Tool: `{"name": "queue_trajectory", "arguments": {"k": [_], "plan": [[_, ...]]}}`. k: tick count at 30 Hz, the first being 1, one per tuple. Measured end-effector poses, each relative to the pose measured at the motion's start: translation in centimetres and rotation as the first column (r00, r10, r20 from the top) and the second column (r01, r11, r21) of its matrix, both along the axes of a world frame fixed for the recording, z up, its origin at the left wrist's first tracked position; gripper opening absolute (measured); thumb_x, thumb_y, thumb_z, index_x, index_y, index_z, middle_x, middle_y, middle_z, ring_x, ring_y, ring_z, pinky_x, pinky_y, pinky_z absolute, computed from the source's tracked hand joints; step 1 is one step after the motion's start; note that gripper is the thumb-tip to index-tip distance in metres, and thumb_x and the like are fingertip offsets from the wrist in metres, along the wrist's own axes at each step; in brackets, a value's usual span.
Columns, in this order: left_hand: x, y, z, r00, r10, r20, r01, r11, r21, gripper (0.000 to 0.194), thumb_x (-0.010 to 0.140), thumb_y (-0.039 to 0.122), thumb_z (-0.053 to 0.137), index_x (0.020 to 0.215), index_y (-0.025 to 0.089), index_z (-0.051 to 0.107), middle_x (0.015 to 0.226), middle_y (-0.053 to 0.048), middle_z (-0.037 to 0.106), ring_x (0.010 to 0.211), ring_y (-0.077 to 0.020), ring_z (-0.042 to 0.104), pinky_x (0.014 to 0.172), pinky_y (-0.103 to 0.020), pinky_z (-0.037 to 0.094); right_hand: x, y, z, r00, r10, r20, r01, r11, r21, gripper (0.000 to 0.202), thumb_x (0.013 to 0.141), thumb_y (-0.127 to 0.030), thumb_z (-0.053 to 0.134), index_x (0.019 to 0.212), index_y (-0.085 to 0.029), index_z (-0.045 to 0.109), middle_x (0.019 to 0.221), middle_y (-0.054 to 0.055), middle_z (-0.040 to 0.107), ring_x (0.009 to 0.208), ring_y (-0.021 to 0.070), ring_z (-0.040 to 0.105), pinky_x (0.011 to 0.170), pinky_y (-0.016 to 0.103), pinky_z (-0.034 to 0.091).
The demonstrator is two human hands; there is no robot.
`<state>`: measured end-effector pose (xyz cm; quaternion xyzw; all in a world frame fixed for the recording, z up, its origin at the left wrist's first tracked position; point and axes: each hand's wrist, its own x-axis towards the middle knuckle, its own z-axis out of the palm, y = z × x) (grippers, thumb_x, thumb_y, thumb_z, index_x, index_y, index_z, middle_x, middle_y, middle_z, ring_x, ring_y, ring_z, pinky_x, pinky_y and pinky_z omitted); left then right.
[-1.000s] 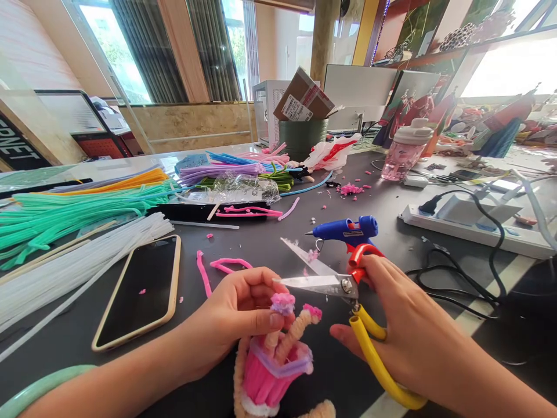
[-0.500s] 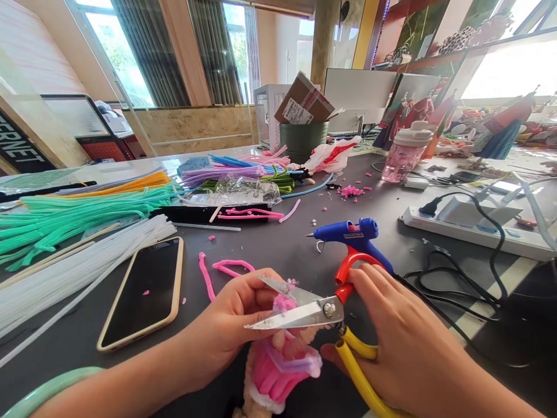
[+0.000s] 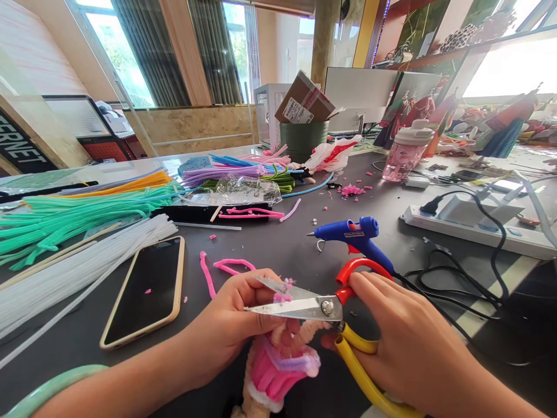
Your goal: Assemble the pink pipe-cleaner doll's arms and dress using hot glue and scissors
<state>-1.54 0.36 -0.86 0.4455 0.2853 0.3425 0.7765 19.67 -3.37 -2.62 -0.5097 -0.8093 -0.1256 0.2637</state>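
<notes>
My right hand [image 3: 391, 331] grips a pair of scissors [image 3: 300, 307] with red upper and yellow lower handles. Their blades stand partly apart, around a fuzzy pink tuft [image 3: 282, 296]. My left hand [image 3: 243, 313] is closed on a pipe-cleaner doll [image 3: 282, 368] in a pink dress with lilac and white trim; its fingers are around the upper part, behind the blades. The doll's head area is mostly hidden by blades and fingers. Beyond my left hand lie a bent pink pipe cleaner [image 3: 235, 265] and a straight pink piece [image 3: 208, 276].
A blue glue gun [image 3: 348, 231] lies ahead, its cord running right near a white power strip [image 3: 478, 229]. At left are a phone [image 3: 145, 290] and bundles of white [image 3: 87, 270] and green pipe cleaners [image 3: 96, 209]. A pink bottle [image 3: 404, 154] stands at the back right.
The scissors' blades have closed somewhat on the pink tuft, and less of the tuft shows. My right hand has shifted slightly right and down. My left hand keeps its hold.
</notes>
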Motion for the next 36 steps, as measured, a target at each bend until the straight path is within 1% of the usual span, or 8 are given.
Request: {"name": "queue_trajectory", "arguments": {"k": [6,11,16,18,21,24,26,36], "plan": [[-0.12,-0.03,-0.17,1.0,0.005,0.02,-0.005,0.999,0.032,0.02,0.066,0.024,0.08,0.071,0.014,0.063,0.053,0.001,0.063,0.05,-0.0079,0.054,0.052,-0.017,0.043,0.17,0.06,-0.08,1.0,0.0,0.015,0.0,1.0,0.025,0.021,0.079,-0.041,0.052,0.079,-0.022,0.045,0.066,0.003,0.065,0.051,0.0188,0.061,0.043,0.028,0.041],[-0.09,0.07,-0.1,1.0,0.001,-0.01,-0.001,0.999,0.038,0.02,0.066,0.024,0.08,0.069,0.013,0.063,0.053,0.002,0.063,0.049,-0.0067,0.054,0.051,-0.016,0.043,0.51,0.14,-0.19,0.999,-0.002,0.043,0.0,0.999,0.045,0.025,0.085,-0.045,0.046,0.073,-0.023,0.042,0.056,0.0,0.06,0.046,0.0181,0.057,0.039,0.028,0.037],[-0.11,0.07,0.08,1.0,-0.006,-0.021,0.006,0.999,0.039,0.018,0.069,0.023,0.078,0.079,0.016,0.065,0.059,0.001,0.067,0.05,-0.0065,0.056,0.053,-0.016,0.044,0.66,0.05,0.44,0.996,-0.016,-0.086,0.01,0.998,-0.067,0.024,0.082,-0.039,0.051,0.071,-0.025,0.034,0.046,-0.007,0.047,0.036,0.0111,0.043,0.034,0.022,0.036],[-0.11,0.08,0.12,0.999,0.006,-0.037,-0.004,0.999,0.045,0.019,0.068,0.024,0.079,0.078,0.016,0.065,0.061,0.0,0.069,0.05,-0.0066,0.056,0.053,-0.016,0.044,0.58,0.02,0.68,0.995,-0.034,-0.094,0.03,0.999,-0.038,0.024,0.08,-0.041,0.053,0.074,-0.025,0.037,0.052,-0.005,0.05,0.04,0.0117,0.047,0.037,0.021,0.039],[-0.1,0.06,0.06,0.998,0.03,-0.061,-0.028,0.999,0.037,0.022,0.065,0.027,0.08,0.075,0.015,0.065,0.058,0.0,0.067,0.048,-0.0068,0.055,0.051,-0.016,0.043,0.29,0.09,0.74,0.998,-0.048,-0.039,0.049,0.999,0.024,0.033,0.073,-0.048,0.059,0.085,-0.022,0.042,0.074,0.004,0.058,0.06,0.0186,0.058,0.05,0.029,0.048],[-0.08,-0.01,-0.03,0.996,0.048,-0.072,-0.047,0.999,0.011,0.025,0.062,0.029,0.082,0.071,0.014,0.065,0.054,0.002,0.064,0.048,-0.007,0.055,0.05,-0.015,0.043,0.0,0.18,0.45,0.998,-0.056,0.015,0.055,0.998,0.038,0.045,0.064,-0.049,0.067,0.091,-0.02,0.044,0.081,0.007,0.057,0.074,0.0248,0.059,0.059,0.035,0.051],[-0.04,-0.06,-0.07,0.995,0.06,-0.083,-0.06,0.998,0.011,0.026,0.059,0.027,0.084,0.07,0.014,0.065,0.055,0.002,0.064,0.049,-0.007,0.055,0.05,-0.015,0.043,-0.09,0.19,0.22,0.997,-0.067,0.03,0.066,0.997,0.034,0.048,0.063,-0.048,0.069,0.093,-0.02,0.045,0.084,0.008,0.057,0.08,0.0271,0.058,0.062,0.037,0.05],[0.08,-0.12,0.12,0.994,0.038,-0.102,-0.038,0.999,0.004,0.027,0.059,0.025,0.084,0.068,0.014,0.061,0.056,0.001,0.065,0.048,-0.0072,0.054,0.052,-0.017,0.044,-0.11,0.1,0.2,1.0,-0.021,0.011,0.021,0.999,-0.036,0.034,0.067,-0.038,0.064,0.09,-0.019,0.048,0.083,0.007,0.057,0.077,0.0252,0.056,0.065,0.037,0.048]]}}
